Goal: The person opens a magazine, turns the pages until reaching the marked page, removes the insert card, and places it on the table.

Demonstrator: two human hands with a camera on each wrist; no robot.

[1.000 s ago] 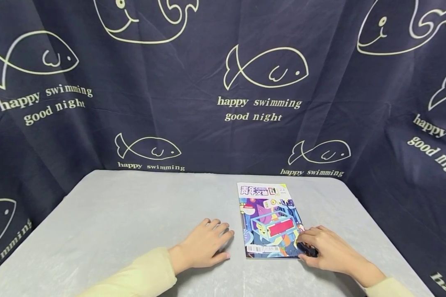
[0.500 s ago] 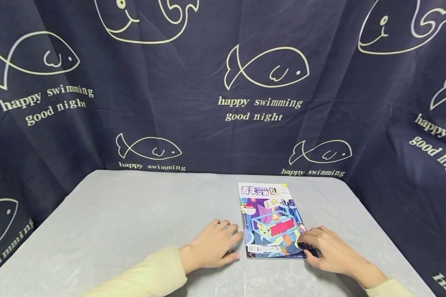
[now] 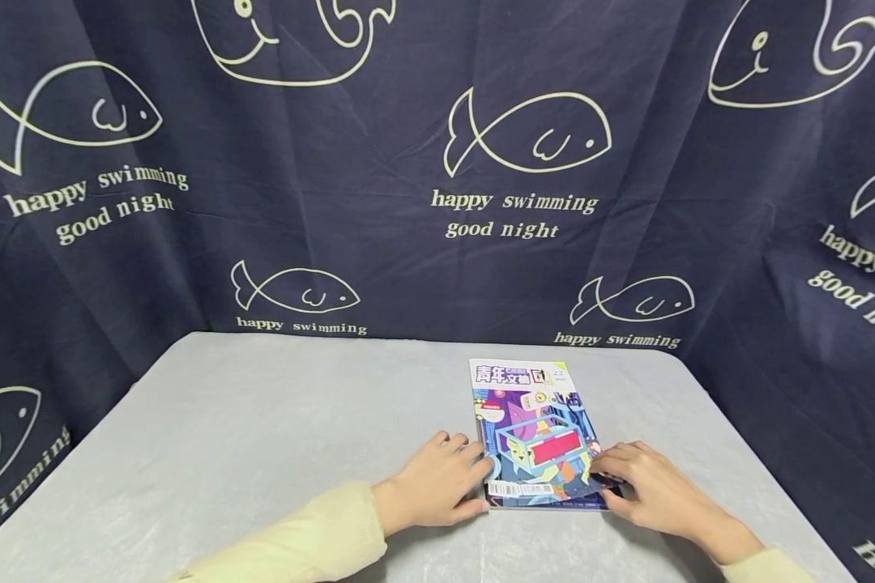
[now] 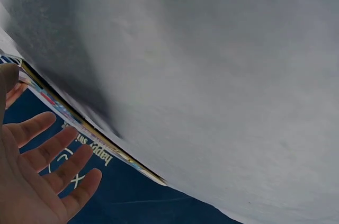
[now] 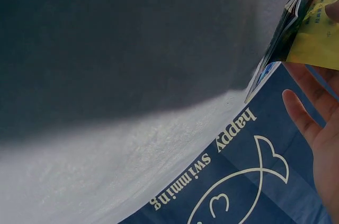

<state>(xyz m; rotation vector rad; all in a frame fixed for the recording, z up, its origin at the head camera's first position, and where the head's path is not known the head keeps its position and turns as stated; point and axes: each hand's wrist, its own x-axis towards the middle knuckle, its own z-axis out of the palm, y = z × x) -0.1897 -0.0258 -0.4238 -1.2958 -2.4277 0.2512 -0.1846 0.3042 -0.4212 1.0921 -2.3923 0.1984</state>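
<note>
A magazine (image 3: 528,441) with a colourful illustrated cover lies face up on the grey-covered table, right of centre. My right hand (image 3: 652,490) pinches its cover at the lower right corner. In the right wrist view, thumb and fingers sit on either side of a yellow inner page (image 5: 312,41), held away from the pages below. My left hand (image 3: 437,486) is beside the magazine's left edge, thumb close to the lower left corner. Its fingers (image 4: 53,147) are spread and fairly straight in the left wrist view, where the magazine shows as a thin edge (image 4: 87,121).
The table (image 3: 277,429) is covered in pale grey cloth, with its far edge behind the magazine. A dark blue curtain (image 3: 394,219) printed with fish and lettering hangs behind and at both sides. Pale yellow sleeves (image 3: 299,534) cover my forearms.
My left hand has moved right, from bare tablecloth to the magazine's left edge. The right hand keeps its pinch at the lower right corner, where the lifted cover has come down somewhat.
</note>
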